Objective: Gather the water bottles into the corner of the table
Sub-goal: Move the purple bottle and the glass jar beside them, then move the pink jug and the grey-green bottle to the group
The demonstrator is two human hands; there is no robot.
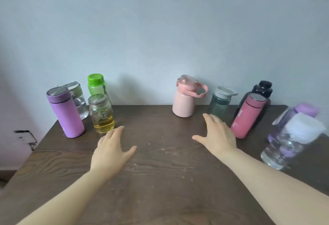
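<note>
While both hands hover open and empty over the dark wood-grain table, the left hand nears the clear glass jar of yellow liquid (far-left corner cluster); the right hand sits between the pale pink handled flask and the rose-pink steel-capped thermos.

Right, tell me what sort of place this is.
Probably a room in a home. A worn dark wooden table stands against a plain painted wall, with a mixed lot of personal drink bottles on it, such as a purple flask and a pink handled bottle.

Home room: worn wooden table, plain painted wall.
</note>
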